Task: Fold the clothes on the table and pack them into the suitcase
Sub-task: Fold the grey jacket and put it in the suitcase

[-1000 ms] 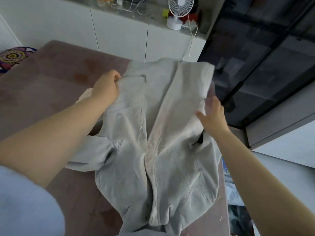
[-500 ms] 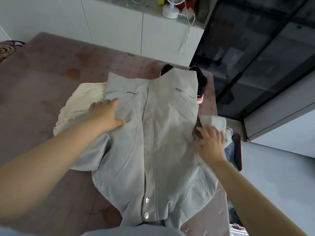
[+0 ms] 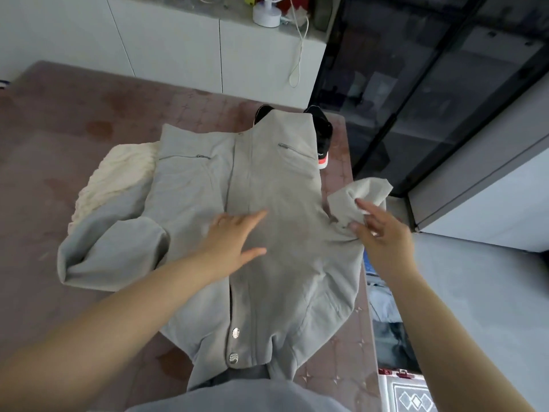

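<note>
Left hand (image 3: 234, 236) slid inward, flat on grey jacket (image 3: 267, 179); right hand (image 3: 377, 233) pinches sleeve (image 3: 359, 193).

A light grey jacket (image 3: 267, 203) is spread front-up on the worktop (image 3: 59, 120), closed down the middle. Two metal snaps are seen at its near end and two zip pockets at its far end. Its left sleeve is folded back on itself. Its right sleeve is raised off the worktop edge, pinched by the right hand (image 3: 383, 236), while the left hand (image 3: 234, 236) is laid flat on its middle. A cream knit (image 3: 118, 173) is partly covered by the jacket's left side. The suitcase (image 3: 396, 373) is set low beside the worktop's right edge, mostly hidden.
</note>
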Tool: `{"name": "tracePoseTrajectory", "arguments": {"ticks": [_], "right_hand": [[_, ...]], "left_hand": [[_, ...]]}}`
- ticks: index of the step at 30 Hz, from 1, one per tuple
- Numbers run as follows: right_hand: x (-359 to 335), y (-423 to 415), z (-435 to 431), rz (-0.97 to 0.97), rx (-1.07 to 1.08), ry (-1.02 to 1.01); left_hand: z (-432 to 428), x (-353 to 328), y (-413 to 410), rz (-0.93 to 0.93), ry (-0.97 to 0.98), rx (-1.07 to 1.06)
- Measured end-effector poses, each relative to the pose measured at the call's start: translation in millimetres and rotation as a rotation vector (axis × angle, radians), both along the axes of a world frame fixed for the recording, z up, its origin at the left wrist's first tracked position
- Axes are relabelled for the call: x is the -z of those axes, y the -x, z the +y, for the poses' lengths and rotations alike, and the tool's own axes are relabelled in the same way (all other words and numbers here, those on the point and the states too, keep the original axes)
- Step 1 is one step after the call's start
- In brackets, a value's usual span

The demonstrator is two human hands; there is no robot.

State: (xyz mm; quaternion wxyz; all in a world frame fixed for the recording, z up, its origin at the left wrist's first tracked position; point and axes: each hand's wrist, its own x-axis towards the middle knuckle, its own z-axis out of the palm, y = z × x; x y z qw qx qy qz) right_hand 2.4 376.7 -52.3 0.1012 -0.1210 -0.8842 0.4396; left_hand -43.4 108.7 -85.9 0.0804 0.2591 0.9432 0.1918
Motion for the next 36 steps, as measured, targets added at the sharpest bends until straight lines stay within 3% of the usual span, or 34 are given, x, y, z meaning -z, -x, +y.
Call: {"name": "tracePoseTrajectory", "arguments": {"ticks": [4,9,12,15,18,21,23,26,30,32,34,36], "right_hand": [[19.9,-47.7,-11.4,0.006,-0.012,-0.087],[39.6,-81.2,-19.9,-0.048,0.073,0.039],[36.0,-91.0,-15.2,-0.064,0.035,0.081],[24.0,-93.7,2.0,-0.028,0.038,0.029],[19.3,-89.1,33.7,-0.002,0.195,0.101],[28.6,-72.9,62.7,-0.118,0.235,0.045],[51.0,-61.2,72.8,-0.31,0.221,0.022],[83.6,-53.5,66.2,-0.576,0.112,0.152],[88.5,-67.1,76.8,-0.545,-0.084,0.188],[82.9,-71.4,94.4,-0.577,-0.166,0.114],[78.5,-68.6,108.7,-0.606,-0.261,-0.109],[67.5,-58.2,116.0,-0.547,-0.266,-0.196]], "left_hand": [[30.9,-19.1,10.9,0.091,-0.341,-0.025],[94.6,-12.3,1.0,-0.279,-0.348,0.037],[120.6,-8.1,-9.0,-0.444,-0.421,-0.092],[137.4,-8.0,-14.0,-0.294,-0.37,-0.059],[142.4,1.0,-26.9,-0.183,-0.247,0.056],[135.9,14.2,-37.2,-0.122,-0.008,0.137],[130.5,20.0,-40.4,-0.082,0.07,0.143],[124.6,27.5,-49.5,-0.013,0.087,0.143],[112.7,42.4,-65.9,0.125,-0.043,0.03],[108.0,46.5,-70.2,0.057,-0.007,-0.013],[106.8,52.9,-76.5,-0.077,0.128,0.02],[107.3,55.4,-82.9,-0.141,0.24,0.077]]}}
